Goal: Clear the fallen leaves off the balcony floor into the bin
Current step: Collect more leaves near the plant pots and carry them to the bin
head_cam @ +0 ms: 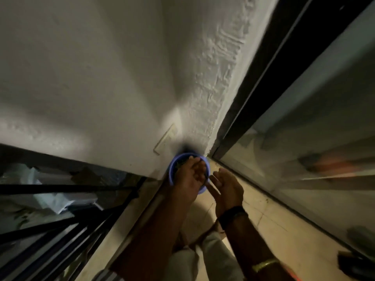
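Gold shows nearest, a bangle (265, 264) on the right forearm, with a dark band (233, 214) at the wrist beyond it. Past that, the right hand (226, 188) hangs spread and empty, palm turned toward the left, just beside the bin's rim above the pale balcony floor (269, 220). The left hand (189, 175) sits further on, directly over the blue bin (174, 165), fingers loosely cupped; whether its grip has any leaves pinched in it I cannot tell in this dim, blurred view. Dark green leaf matter (180, 164) lies inside the bin, just under and beyond that hand. The bin stands in the corner against the white wall (101, 88), with the railing to the left of the grip. Leaves released carelessly could, I judge, slip over the rim or drift through the railing gaps.
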A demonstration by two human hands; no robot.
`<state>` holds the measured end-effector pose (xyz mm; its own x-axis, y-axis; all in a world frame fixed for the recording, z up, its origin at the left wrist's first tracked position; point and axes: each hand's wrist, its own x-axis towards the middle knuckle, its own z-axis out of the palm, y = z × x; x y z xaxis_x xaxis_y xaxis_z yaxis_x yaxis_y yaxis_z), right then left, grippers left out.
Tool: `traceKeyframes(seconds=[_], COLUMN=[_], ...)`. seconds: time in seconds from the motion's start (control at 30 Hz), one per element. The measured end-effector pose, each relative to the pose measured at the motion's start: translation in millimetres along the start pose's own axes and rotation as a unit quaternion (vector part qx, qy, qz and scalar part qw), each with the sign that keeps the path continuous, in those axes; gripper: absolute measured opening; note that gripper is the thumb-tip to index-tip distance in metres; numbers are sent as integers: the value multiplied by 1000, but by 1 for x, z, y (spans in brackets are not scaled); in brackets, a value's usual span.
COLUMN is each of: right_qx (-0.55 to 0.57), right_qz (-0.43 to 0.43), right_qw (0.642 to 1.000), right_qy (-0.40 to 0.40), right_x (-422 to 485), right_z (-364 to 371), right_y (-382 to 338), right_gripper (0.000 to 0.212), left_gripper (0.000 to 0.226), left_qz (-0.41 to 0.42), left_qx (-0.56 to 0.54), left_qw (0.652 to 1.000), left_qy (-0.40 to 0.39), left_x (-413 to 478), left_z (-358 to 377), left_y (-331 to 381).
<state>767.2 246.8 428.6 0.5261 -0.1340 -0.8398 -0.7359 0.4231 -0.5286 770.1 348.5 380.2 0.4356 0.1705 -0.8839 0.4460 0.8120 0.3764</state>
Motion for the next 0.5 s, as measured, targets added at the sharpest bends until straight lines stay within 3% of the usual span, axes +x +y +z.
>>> traceKeyframes(seconds=[0.17,0.3,0.5], right_qx=[15,44,104], right_qz=[-61,-138,-255], right_qw=[998,989,958], right_qy=[-21,-1,84], right_x=[-65,-109,-186], right_z=[-20,-43,-80], right_y=[-57,-77,-76], right_gripper=[14,15,17], left_gripper=[13,9,7], left_qz=[9,55,136], left_qx=[48,147,352], left_qw=[995,980,904], left_qy=[-83,-123,-201], left_x=[-82,-150,-230], left_z=[56,86,84], left_y=[18,19,4])
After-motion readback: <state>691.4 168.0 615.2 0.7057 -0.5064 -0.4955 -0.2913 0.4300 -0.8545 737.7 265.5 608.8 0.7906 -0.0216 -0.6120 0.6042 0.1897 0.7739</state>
